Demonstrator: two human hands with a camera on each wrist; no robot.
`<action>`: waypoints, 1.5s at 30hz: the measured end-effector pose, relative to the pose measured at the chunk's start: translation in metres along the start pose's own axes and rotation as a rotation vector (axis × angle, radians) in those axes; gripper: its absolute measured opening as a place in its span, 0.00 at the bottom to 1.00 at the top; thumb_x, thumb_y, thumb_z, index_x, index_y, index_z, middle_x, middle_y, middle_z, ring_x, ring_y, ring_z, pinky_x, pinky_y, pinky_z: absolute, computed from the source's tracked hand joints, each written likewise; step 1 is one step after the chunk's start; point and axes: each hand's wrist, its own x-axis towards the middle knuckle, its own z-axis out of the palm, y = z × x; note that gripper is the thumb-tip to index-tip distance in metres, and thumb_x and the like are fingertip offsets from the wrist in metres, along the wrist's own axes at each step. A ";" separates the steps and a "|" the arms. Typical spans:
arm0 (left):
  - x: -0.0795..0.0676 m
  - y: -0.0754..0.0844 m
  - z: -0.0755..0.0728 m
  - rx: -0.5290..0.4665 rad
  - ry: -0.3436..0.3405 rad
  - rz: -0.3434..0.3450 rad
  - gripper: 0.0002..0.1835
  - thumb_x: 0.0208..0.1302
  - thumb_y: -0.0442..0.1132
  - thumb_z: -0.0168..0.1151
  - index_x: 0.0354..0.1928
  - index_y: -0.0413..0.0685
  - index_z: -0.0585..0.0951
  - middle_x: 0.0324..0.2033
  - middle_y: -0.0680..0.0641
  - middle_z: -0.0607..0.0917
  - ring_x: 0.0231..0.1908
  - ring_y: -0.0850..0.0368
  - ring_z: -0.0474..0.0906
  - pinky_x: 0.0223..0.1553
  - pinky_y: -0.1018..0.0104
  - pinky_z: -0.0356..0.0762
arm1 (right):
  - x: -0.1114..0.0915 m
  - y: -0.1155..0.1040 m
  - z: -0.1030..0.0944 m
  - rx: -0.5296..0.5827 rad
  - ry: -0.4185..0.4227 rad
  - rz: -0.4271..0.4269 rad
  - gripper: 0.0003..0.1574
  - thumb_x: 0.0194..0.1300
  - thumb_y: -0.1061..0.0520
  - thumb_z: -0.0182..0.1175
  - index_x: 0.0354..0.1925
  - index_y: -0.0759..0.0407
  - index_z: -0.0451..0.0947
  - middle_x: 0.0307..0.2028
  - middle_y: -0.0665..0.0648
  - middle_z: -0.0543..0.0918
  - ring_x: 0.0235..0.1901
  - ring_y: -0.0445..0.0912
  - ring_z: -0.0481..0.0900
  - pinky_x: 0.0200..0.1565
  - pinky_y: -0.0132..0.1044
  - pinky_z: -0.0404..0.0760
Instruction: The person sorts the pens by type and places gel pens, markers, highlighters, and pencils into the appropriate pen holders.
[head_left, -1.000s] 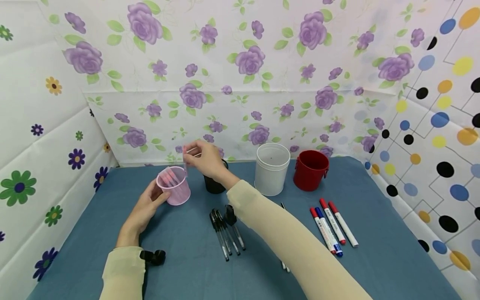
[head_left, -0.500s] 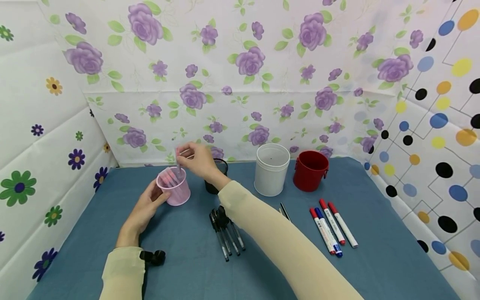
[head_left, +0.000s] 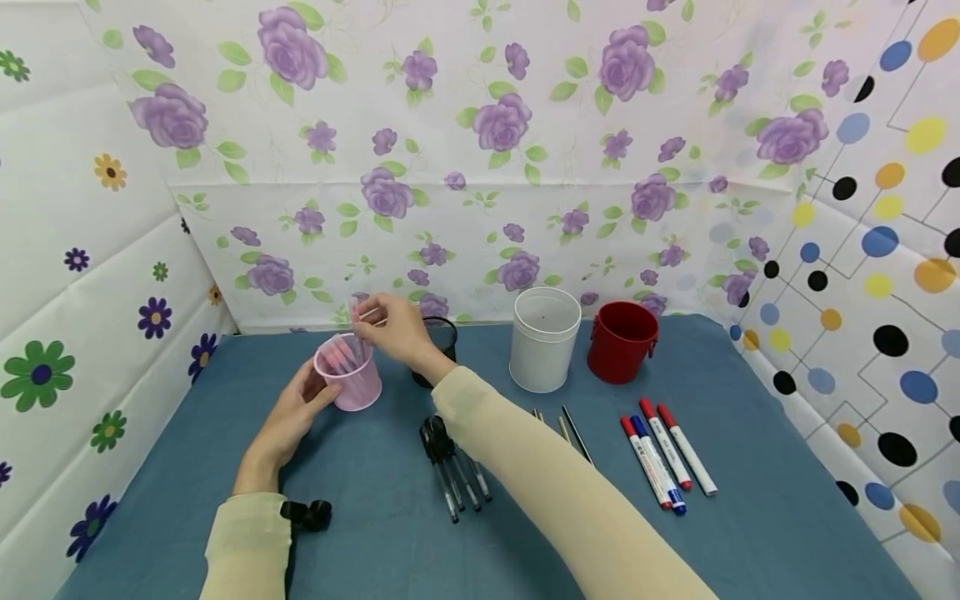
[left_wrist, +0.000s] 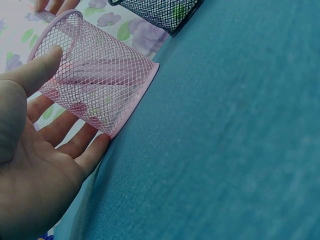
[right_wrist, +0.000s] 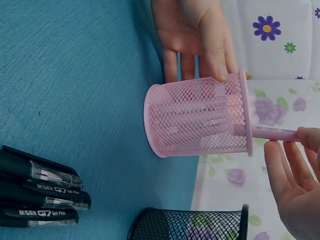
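On the worktop, I had the pink mesh cup clasped in the left grip; uneven pressure there could have tipped it. The right grip pinched a pink pen, partly inside; misalignment could have jammed it.

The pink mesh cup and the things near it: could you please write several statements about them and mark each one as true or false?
1. The left grip holds the pink mesh cup. True.
2. The right grip holds nothing. False: it pinches a pink pen that reaches into the cup.
3. The white container stands between the black mesh cup and the red bucket. True.
4. The blue-capped marker is inside the red bucket. False: it lies on the blue cloth among red-capped markers.
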 end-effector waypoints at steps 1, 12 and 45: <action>0.000 0.000 0.000 -0.002 -0.001 0.000 0.44 0.81 0.52 0.61 0.87 0.53 0.49 0.80 0.39 0.62 0.78 0.41 0.59 0.68 0.74 0.66 | 0.000 0.000 0.001 -0.002 0.000 0.002 0.10 0.75 0.57 0.68 0.52 0.57 0.84 0.46 0.56 0.90 0.40 0.40 0.87 0.38 0.28 0.85; 0.001 -0.001 0.000 -0.005 -0.006 -0.002 0.44 0.81 0.51 0.60 0.87 0.53 0.48 0.81 0.39 0.61 0.79 0.41 0.58 0.78 0.43 0.59 | -0.003 0.007 0.010 -0.017 -0.002 0.028 0.10 0.75 0.57 0.69 0.51 0.56 0.84 0.45 0.56 0.90 0.41 0.40 0.87 0.38 0.28 0.84; -0.003 0.005 -0.003 -0.011 0.000 0.002 0.45 0.80 0.50 0.62 0.87 0.55 0.48 0.81 0.38 0.60 0.78 0.40 0.57 0.58 0.85 0.66 | -0.026 0.011 -0.062 0.053 -0.063 0.017 0.14 0.79 0.56 0.62 0.58 0.55 0.83 0.49 0.55 0.88 0.43 0.49 0.89 0.46 0.35 0.87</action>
